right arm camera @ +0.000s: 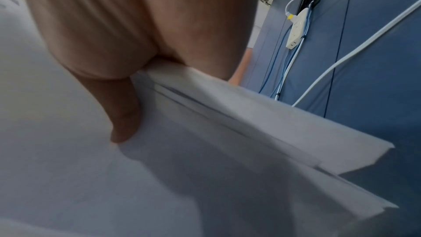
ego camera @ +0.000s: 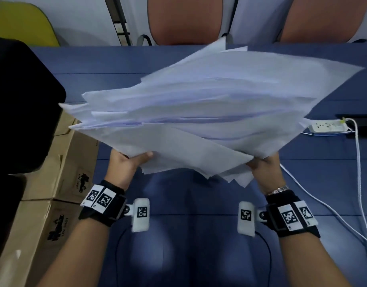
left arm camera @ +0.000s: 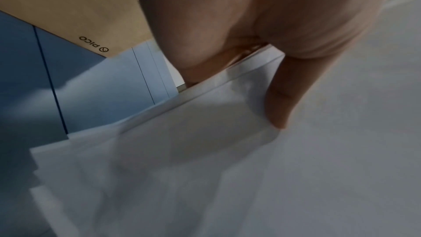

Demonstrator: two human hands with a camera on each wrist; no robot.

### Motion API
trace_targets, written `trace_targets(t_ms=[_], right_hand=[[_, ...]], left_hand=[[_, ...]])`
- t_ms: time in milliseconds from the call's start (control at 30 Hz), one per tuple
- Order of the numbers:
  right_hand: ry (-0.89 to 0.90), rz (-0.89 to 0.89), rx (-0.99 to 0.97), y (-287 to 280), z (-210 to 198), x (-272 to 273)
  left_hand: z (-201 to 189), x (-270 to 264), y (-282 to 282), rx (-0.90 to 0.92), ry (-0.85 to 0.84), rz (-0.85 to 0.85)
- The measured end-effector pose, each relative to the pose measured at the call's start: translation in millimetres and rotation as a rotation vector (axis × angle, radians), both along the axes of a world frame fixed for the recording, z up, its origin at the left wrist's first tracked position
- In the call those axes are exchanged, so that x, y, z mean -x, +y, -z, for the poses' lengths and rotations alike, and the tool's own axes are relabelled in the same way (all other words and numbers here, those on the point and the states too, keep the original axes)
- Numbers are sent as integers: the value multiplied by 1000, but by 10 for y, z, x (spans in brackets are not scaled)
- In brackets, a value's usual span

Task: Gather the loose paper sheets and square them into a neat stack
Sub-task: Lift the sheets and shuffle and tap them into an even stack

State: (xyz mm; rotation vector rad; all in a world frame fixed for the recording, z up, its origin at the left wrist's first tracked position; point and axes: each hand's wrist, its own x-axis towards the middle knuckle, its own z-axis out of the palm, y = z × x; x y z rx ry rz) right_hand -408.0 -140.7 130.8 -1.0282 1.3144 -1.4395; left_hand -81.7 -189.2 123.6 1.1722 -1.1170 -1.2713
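Observation:
A ragged pile of white paper sheets (ego camera: 209, 112) is held up above the blue table (ego camera: 188, 204), its corners fanned out in many directions. My left hand (ego camera: 129, 162) grips the near left edge, thumb lying on top of the sheets (left arm camera: 227, 168). My right hand (ego camera: 265, 168) grips the near right edge, thumb on top of the sheets (right arm camera: 205, 150). In both wrist views the thumb presses down on the top sheet and the other fingers are hidden beneath the pile.
Cardboard boxes (ego camera: 54, 183) stand at the left edge beside a black object (ego camera: 19, 104). A white power strip (ego camera: 327, 126) with white cables (ego camera: 358, 172) lies at the right. Two chairs (ego camera: 184, 19) sit beyond the table's far edge.

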Motion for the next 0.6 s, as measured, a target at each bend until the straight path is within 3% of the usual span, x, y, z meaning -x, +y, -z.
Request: trace_targets(t_ms=[67, 200, 600], right_hand=[[-23, 8, -19, -35, -49, -10], [120, 58, 60, -120, -93, 7], [18, 43, -113, -46, 170, -119]], left_hand=[[-24, 49, 3, -9, -13, -46], [-85, 133, -2, 24, 4, -120], [170, 241, 126, -58, 29, -160]])
